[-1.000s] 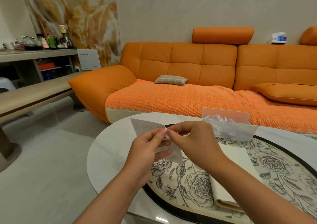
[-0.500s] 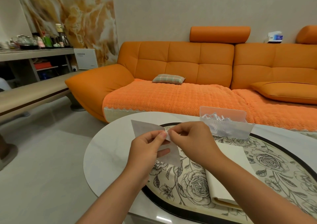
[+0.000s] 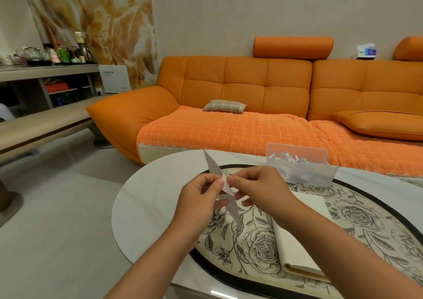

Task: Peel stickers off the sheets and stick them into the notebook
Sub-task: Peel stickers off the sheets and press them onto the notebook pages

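I hold a small pale sticker sheet point(image 3: 214, 166) in the air above the table, turned nearly edge-on to me. My left hand point(image 3: 198, 203) pinches it between thumb and fingers. My right hand point(image 3: 259, 187) pinches at the sheet's edge, its fingertips meeting those of the left hand. Whether a sticker has lifted is too small to tell. The open notebook point(image 3: 297, 241) with blank cream pages lies on the table under my right forearm.
A round white table point(image 3: 146, 198) carries a rose-patterned mat point(image 3: 357, 218). A clear plastic box point(image 3: 299, 166) with crumpled transparent pieces stands at the table's far side. An orange sofa point(image 3: 240, 106) fills the background; a low bench point(image 3: 41, 124) runs along the left.
The sheet has turned from facing me flat to nearly edge-on. Both hands stay pinched on it in about the same place.
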Available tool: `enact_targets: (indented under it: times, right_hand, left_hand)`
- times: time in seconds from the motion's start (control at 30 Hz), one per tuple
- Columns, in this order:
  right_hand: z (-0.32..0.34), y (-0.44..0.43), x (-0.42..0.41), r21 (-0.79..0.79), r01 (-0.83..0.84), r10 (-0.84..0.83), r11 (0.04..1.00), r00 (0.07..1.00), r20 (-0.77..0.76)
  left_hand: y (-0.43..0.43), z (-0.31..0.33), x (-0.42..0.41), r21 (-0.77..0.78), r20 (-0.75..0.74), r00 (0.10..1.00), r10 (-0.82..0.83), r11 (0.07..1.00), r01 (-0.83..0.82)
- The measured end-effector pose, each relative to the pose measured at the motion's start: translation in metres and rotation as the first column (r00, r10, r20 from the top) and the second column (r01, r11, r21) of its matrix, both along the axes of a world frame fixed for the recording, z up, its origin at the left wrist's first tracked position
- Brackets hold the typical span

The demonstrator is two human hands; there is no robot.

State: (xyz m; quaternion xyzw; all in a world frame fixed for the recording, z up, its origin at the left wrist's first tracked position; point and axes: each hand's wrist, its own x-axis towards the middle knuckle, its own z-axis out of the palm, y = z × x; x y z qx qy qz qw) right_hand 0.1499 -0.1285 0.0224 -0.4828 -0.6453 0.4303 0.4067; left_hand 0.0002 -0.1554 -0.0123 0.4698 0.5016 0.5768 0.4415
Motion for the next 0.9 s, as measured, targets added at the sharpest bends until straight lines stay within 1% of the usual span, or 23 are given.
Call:
enact_targets:
  times: [0.1, 0.17, 0.27, 0.33, 0.47, 0.53, 0.7, 0.9]
  right_hand:
    - [-0.005, 0.001, -0.002, -0.010, 0.063, -0.063, 0.998, 0.998, 0.010]
    - [-0.009, 0.001, -0.003, 0.058, 0.089, -0.092, 0.994, 0.994, 0.053]
    - [-0.009, -0.001, -0.001, 0.190, -0.009, -0.013, 0.982, 0.993, 0.113]
    - [-0.007, -0.001, 0.002, 0.233, -0.071, 0.037, 0.970, 0.989, 0.147]
    - [-0.008, 0.002, 0.010, 0.294, -0.137, 0.061, 0.946, 0.966, 0.253]
    - [-0.008, 0.004, 0.012, 0.355, -0.168, 0.057, 0.920, 0.951, 0.304]
    - [-0.010, 0.009, 0.016, 0.470, -0.212, 0.053, 0.857, 0.943, 0.328]
    - [-0.016, 0.008, 0.020, 0.658, -0.284, -0.053, 0.698, 0.895, 0.443]
  left_hand:
    - [0.000, -0.001, 0.001, -0.023, 0.021, 1.000, 0.020, 1.000, -0.020]
    - [0.000, 0.000, 0.002, -0.046, 0.065, 0.998, 0.023, 0.999, -0.020]
    - [0.000, 0.003, 0.000, -0.068, 0.111, 0.994, 0.012, 0.998, -0.004]
    - [0.000, 0.005, -0.002, -0.080, 0.126, 0.992, 0.005, 0.997, 0.005]
    - [0.001, 0.008, -0.007, -0.107, 0.126, 0.992, 0.001, 0.994, 0.013]
    - [0.001, 0.009, -0.009, -0.113, 0.115, 0.993, -0.014, 0.993, 0.027]
    - [-0.001, 0.012, -0.011, -0.149, 0.094, 0.995, -0.043, 0.987, 0.057]
    - [0.003, 0.013, -0.015, -0.203, 0.162, 0.987, -0.020, 0.978, 0.053]
